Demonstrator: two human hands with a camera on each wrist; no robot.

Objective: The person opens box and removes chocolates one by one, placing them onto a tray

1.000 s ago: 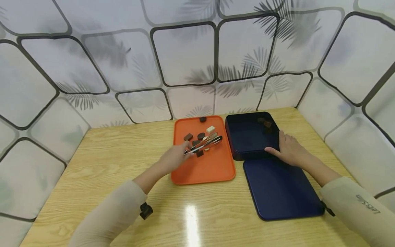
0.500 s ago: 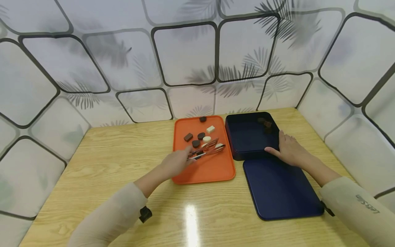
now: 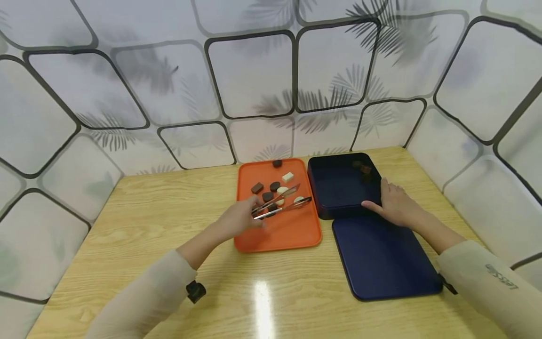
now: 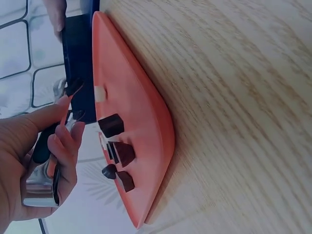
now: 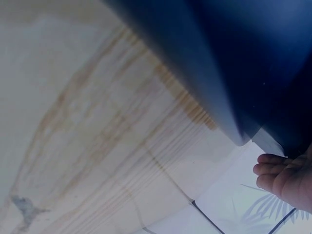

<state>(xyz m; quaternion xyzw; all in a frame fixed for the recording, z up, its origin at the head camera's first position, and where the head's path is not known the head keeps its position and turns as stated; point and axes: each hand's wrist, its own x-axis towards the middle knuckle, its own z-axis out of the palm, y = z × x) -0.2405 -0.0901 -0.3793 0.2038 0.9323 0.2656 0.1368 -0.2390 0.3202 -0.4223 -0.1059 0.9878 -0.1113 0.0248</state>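
Observation:
My left hand (image 3: 238,219) grips metal tongs (image 3: 267,214) with dark tips over the orange tray (image 3: 292,238). The tongs' two arms stand spread, and I cannot tell whether they touch any piece. Chocolate-like pieces lie beneath and beyond them, among them a brown block (image 3: 257,188) and a white block (image 3: 287,177). In the left wrist view the tongs' bent metal end (image 4: 40,195) shows against the palm. At the near right corner of the dark blue box (image 3: 334,213), my right hand (image 3: 398,207) rests with its thumb held apart. A few brown pieces (image 3: 365,168) sit inside at the back.
A dark blue lid (image 3: 387,263) lies flat in front of the box, close against it. The tray stands just left of the box. A patterned curtain-like wall (image 3: 262,70) rises behind the wooden table (image 3: 169,207) and at both sides.
The tongs' arms have spread wider, and their tips have come slightly lower on the tray. White pieces formerly behind the tongs now show more. My right hand keeps its place on the box.

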